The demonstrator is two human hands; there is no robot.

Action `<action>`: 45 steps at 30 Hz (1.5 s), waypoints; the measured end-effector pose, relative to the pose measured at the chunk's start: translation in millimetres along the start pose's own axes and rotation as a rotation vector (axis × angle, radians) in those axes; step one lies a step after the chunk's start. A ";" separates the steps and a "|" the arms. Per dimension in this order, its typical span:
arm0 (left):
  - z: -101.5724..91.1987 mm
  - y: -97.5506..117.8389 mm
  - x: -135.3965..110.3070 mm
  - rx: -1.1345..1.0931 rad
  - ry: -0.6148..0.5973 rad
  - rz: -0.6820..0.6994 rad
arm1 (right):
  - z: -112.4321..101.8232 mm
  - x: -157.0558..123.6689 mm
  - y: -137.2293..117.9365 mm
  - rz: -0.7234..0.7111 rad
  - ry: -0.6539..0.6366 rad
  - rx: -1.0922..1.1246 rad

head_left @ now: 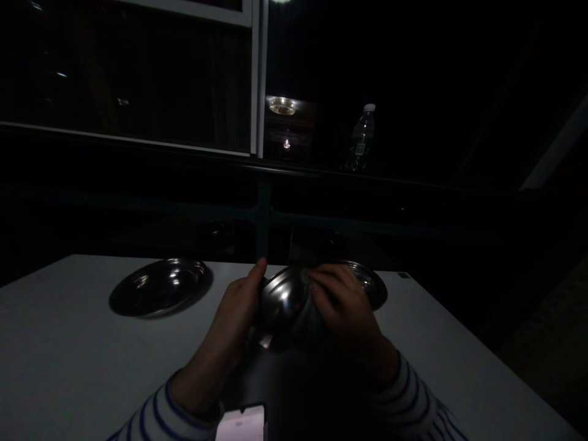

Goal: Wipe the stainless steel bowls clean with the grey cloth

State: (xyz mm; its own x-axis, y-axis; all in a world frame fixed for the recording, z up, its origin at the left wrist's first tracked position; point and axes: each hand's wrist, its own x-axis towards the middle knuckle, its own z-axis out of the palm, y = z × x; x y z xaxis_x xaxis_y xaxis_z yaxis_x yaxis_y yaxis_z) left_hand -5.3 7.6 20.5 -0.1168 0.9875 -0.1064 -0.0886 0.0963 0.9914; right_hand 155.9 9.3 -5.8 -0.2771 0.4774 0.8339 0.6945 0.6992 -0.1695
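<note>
A shiny metal bowl (282, 299) is tilted on its side above the table, between my two hands. My left hand (236, 312) is closed around its left edge, thumb pointing up along the rim. At the bowl's right side, the fingers of my right hand (342, 300) are pinched together against the metal. Something small and greyish, perhaps cloth, shows at those fingertips, too dark to name. A round steel plate (160, 288) lies to the left on the white table (64, 343). Behind my right hand is a second steel plate (374, 288), partly hidden.
A lit phone (241, 422) is at the bottom edge, near my left sleeve. Beyond the table, a clear plastic bottle (362, 138) with a white cap stands by the dark window. A white window frame (257, 79) rises at the back. The room is very dim.
</note>
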 end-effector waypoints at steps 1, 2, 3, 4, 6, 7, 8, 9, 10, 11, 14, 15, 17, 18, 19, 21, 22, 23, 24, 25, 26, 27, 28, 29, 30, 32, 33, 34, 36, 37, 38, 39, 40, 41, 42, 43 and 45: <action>0.7 0.2 -0.5 -0.003 0.001 -0.005 | 1.0 -0.9 -2.0 -0.030 0.007 -0.015; 1.2 0.1 -0.8 -0.005 -0.004 -0.009 | 2.9 -2.1 -5.4 -0.096 -0.008 -0.036; 1.5 -0.4 -1.0 -0.005 -0.012 -0.014 | 5.0 -3.2 -9.0 -0.179 -0.034 -0.058; 1.7 -1.1 -1.0 -0.006 -0.021 -0.017 | 6.8 -4.0 -11.7 -0.250 -0.050 -0.075; 1.7 -2.3 -0.8 -0.018 -0.030 -0.012 | 7.5 -3.7 -11.8 -0.285 -0.041 -0.074; 1.7 -2.5 -0.6 -0.026 -0.029 -0.011 | 6.3 -2.7 -9.2 -0.236 -0.012 -0.057; 1.8 -2.4 -0.6 -0.034 -0.024 -0.013 | 4.5 -1.4 -5.7 -0.159 0.033 -0.037; 1.8 -2.0 -0.6 -0.041 -0.014 -0.018 | 2.6 -0.1 -2.3 -0.082 0.080 -0.021; 1.9 -1.4 -0.7 -0.046 -0.007 -0.025 | 1.2 0.7 -0.2 -0.024 0.104 -0.017; 2.0 -0.9 -0.8 -0.048 -0.005 -0.033 | 0.8 1.0 0.0 -0.003 0.110 -0.026; 1.6 -1.5 -1.1 -0.059 -0.039 -0.041 | 4.9 -1.2 -8.9 -0.158 0.038 -0.090; 1.4 -2.6 -0.9 -0.065 -0.053 -0.042 | 6.7 -2.1 -12.5 -0.228 -0.006 -0.104; 1.3 -5.6 -0.3 -0.081 -0.075 -0.044 | 8.1 -2.4 -16.4 -0.268 -0.059 -0.114; 1.4 -7.1 0.0 -0.089 -0.082 -0.043 | 7.4 -1.9 -16.2 -0.226 -0.063 -0.112; 1.7 -8.4 0.3 -0.098 -0.089 -0.044 | 6.3 -1.2 -15.2 -0.162 -0.050 -0.110; 2.6 -10.5 0.5 -0.116 -0.124 -0.055 | 5.2 -0.4 -13.8 -0.070 -0.034 -0.116; 3.0 -11.1 0.4 -0.124 -0.144 -0.065 | 6.4 -0.8 -14.7 -0.077 -0.040 -0.127; 3.3 -11.6 0.2 -0.129 -0.155 -0.074 | 9.2 -2.0 -17.0 -0.129 -0.048 -0.138; 3.5 -11.9 -0.1 -0.126 -0.161 -0.083 | 13.3 -3.7 -20.5 -0.210 -0.071 -0.152; 3.7 -12.1 -0.4 -0.119 -0.162 -0.085 | 17.9 -5.6 -24.4 -0.287 -0.097 -0.162; 4.0 -12.2 -0.9 -0.112 -0.160 -0.081 | 22.4 -7.3 -28.1 -0.358 -0.106 -0.170; 4.3 -12.0 -1.5 -0.111 -0.158 -0.071 | 25.6 -8.4 -30.7 -0.402 -0.095 -0.173; 4.7 -11.7 -2.3 -0.115 -0.168 -0.060 | 27.0 -8.8 -31.7 -0.415 -0.086 -0.175; 5.2 -11.1 -3.1 -0.127 -0.189 -0.051 | 26.1 -8.3 -30.7 -0.400 -0.061 -0.177; 5.7 -10.3 -4.0 -0.139 -0.210 -0.048 | 23.1 -7.0 -27.8 -0.356 -0.036 -0.176; 6.5 -8.1 -5.6 -0.151 -0.231 -0.054 | 12.6 -2.9 -17.9 -0.208 -0.025 -0.158; 6.5 -6.9 -6.4 -0.148 -0.233 -0.063 | 6.6 -0.6 -12.2 -0.118 -0.034 -0.136; 6.4 -5.6 -7.0 -0.141 -0.231 -0.068 | 0.9 1.5 -6.9 -0.051 -0.032 -0.110; 5.4 -3.5 -8.1 -0.125 -0.235 -0.067 | -7.7 4.7 0.8 0.031 -0.028 -0.067; 4.7 -2.7 -8.6 -0.123 -0.247 -0.064 | -10.5 5.7 2.7 0.041 -0.020 -0.061; 3.9 -2.1 -8.9 -0.126 -0.264 -0.060 | -12.4 6.3 3.6 0.038 -0.018 -0.063; 3.2 -1.7 -9.0 -0.134 -0.279 -0.057 | -13.7 6.7 3.8 0.032 -0.015 -0.071; 2.6 -1.5 -8.9 -0.144 -0.294 -0.058 | -14.7 6.9 3.7 0.028 -0.010 -0.081; 2.1 -1.3 -8.7 -0.154 -0.308 -0.062 | -15.5 7.0 3.6 0.028 -0.009 -0.089; 1.7 -1.0 -8.2 -0.164 -0.324 -0.065 | -16.3 7.1 3.9 0.033 -0.009 -0.095; 1.3 -0.8 -7.7 -0.171 -0.340 -0.066 | -17.1 7.2 4.8 0.045 -0.009 -0.099; 0.5 -0.2 -6.4 -0.185 -0.370 -0.055 | -19.0 7.5 8.0 0.081 -0.012 -0.102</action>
State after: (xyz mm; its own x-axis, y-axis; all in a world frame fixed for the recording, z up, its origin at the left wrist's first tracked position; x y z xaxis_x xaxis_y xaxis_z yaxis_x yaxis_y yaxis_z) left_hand -4.0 1.3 21.0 0.2538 0.9630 -0.0904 -0.2653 0.1591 0.9509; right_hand 172.1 8.4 9.0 -0.2248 0.5366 0.8134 0.7789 0.6005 -0.1809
